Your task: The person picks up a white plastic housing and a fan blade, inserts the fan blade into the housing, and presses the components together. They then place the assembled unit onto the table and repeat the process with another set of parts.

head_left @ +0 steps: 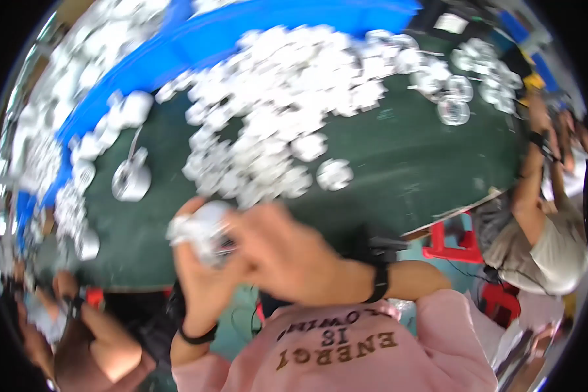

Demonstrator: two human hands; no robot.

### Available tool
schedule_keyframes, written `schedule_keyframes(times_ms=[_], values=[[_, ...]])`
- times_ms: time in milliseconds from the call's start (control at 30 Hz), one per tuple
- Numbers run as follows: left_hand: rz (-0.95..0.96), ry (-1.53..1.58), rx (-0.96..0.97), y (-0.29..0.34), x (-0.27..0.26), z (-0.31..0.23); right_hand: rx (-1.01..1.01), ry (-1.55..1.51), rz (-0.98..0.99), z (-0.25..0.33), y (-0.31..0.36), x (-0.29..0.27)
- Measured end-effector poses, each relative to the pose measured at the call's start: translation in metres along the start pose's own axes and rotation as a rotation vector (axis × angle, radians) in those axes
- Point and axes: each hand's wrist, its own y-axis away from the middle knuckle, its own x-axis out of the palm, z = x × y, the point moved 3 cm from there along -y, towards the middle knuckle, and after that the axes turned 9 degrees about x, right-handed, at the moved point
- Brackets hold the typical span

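A white plastic part with a rounded body (209,225) is held up near the table's front edge. My left hand (202,281) wraps its thumb and fingers around it from below and the left. From the right, my right hand (294,248) bends its fingers closed against the same part; they are smeared by motion, and their exact grip is partly hidden. Just beyond my hands lies a heap of small white ridged parts (294,85), with one white disc-shaped part (334,174) apart from it. A white round housing with a cable (132,179) sits to the left.
A blue bin wall (202,39) curves along the far side of the dark green table (398,150), with more white parts behind it. Clear round parts (454,110) lie at the far right. Other people sit left and right, and a red stool (452,243) stands beside the table.
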Motion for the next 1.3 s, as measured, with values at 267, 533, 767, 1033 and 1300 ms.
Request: schedule_keyframes(times_ms=[267,533,767,1033,1300], values=[[-0.405,-0.186,-0.081,-0.017,-0.249,0.071,-0.074,0.318,-0.11,-0.039,0.005,-0.116],[-0.403,-0.173,-0.099,-0.02,-0.314,0.055,0.111,0.911,-0.346,-0.152,-0.007,-0.252],[-0.578,-0.569,-0.358,-0.042,-0.291,0.036,0.124,1.045,-0.32,-0.196,0.024,-0.279],[-0.617,-0.724,0.311,0.022,-0.213,0.022,0.276,0.864,-0.249,-0.176,0.035,-0.26],[0.105,-0.554,0.606,0.009,-0.022,0.005,0.254,0.333,-0.117,-0.075,0.014,-0.149]])
